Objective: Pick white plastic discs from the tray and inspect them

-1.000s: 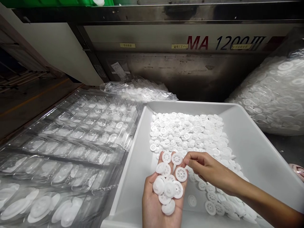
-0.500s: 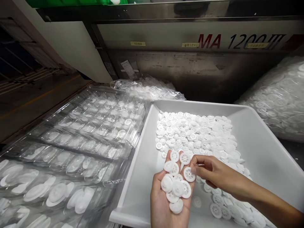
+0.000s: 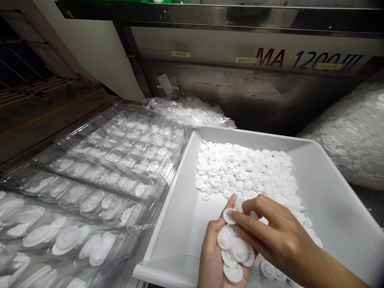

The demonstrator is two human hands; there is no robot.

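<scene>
In my cupped left hand (image 3: 211, 250) lies a small heap of white plastic gears (image 3: 240, 250), some with spoked faces and some with raised hubs. Over its fingers my right hand (image 3: 270, 228) is bent, its fingertips on a white gear (image 3: 229, 216) at the top of the heap. The right thumb is mostly hidden behind the fingers. Both hands are above the near part of a grey plastic tray (image 3: 168, 244), where many loose white gears (image 3: 244, 168) are spread toward the back and right side.
To the left, clear plastic blister trays (image 3: 120, 192) overlap, their pockets filled with white parts. Behind stands a clear bag (image 3: 192, 114) of white parts; a larger filled bag (image 3: 354, 136) bulges at the right. A machine (image 3: 216, 84) with a metal ledge (image 3: 210, 20) closes off the back.
My right hand has moved left over the left hand's fingers and now covers part of the gears. The left hand has shifted slightly right and curled more.
</scene>
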